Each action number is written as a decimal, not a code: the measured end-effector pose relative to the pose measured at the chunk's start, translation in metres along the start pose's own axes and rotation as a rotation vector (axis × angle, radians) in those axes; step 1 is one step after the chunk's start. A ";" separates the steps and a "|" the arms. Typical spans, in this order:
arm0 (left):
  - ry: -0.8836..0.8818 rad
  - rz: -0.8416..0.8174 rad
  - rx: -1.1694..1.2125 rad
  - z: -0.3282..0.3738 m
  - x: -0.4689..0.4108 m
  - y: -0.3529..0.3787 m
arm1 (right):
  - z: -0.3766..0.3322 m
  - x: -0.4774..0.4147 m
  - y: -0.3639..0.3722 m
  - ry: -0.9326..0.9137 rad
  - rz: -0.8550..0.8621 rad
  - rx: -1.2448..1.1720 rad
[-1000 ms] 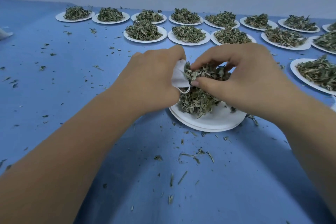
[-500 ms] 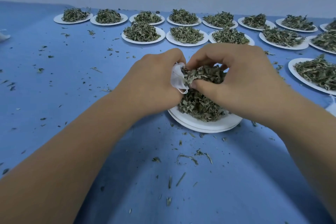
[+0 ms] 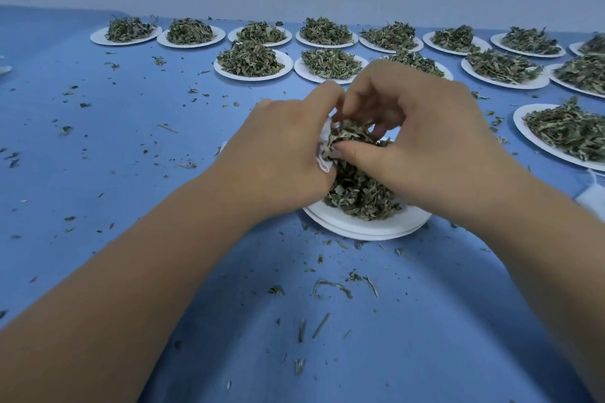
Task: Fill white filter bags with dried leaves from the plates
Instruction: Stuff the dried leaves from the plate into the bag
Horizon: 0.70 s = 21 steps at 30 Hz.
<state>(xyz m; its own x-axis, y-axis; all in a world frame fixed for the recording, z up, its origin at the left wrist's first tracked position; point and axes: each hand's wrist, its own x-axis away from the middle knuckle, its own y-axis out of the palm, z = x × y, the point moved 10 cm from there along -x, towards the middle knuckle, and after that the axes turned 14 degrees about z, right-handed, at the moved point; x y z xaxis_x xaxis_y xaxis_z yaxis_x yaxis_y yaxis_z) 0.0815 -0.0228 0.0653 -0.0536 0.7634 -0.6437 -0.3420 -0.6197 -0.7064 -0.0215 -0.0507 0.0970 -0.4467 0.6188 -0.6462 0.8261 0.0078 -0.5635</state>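
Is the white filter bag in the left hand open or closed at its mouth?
Open. The left hand holds the white filter bag with its mouth spread, and the right hand presses dried leaves into it.

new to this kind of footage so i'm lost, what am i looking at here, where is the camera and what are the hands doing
There is no machine here: a person works with two bare hands. The one picture comes from a wide-angle camera worn on the person's head, looking forward and down, so the arms reach in from the bottom. The left hand grips a small white filter bag, of which only an edge shows. The right hand pinches a clump of dried green leaves at the bag's mouth, above a round white plate with a leaf heap. All sits on a blue cloth-covered table, with many more leaf-heaped white plates farther back and right, and loose leaf scraps scattered about.
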 end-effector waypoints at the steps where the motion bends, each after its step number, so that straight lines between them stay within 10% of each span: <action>1: 0.010 -0.002 -0.005 0.001 0.000 0.000 | 0.000 -0.001 -0.002 0.003 0.025 0.003; 21: -0.046 0.018 0.137 0.003 0.000 -0.002 | 0.002 0.003 0.009 -0.018 -0.067 -0.235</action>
<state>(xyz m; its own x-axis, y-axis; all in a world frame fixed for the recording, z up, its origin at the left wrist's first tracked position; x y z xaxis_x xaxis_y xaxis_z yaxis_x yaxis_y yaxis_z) 0.0791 -0.0211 0.0679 -0.1024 0.7618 -0.6397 -0.4650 -0.6051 -0.6462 -0.0165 -0.0504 0.0889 -0.5075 0.5967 -0.6215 0.8506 0.2319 -0.4719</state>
